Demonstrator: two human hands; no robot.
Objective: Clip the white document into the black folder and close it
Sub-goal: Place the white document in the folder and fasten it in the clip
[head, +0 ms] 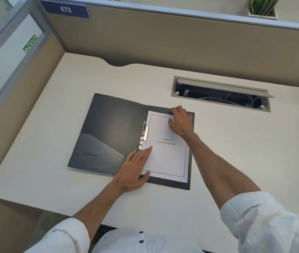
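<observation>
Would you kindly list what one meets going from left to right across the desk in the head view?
Folder's inner pocket → left hand → metal clip → white document → right hand → cable tray set into the desk.

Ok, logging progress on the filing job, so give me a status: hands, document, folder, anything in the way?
Left hand flat on white document's lower-left corner, right hand at its top edge. Document lies beside the metal clip. Black folder open. Nothing in the way.
</observation>
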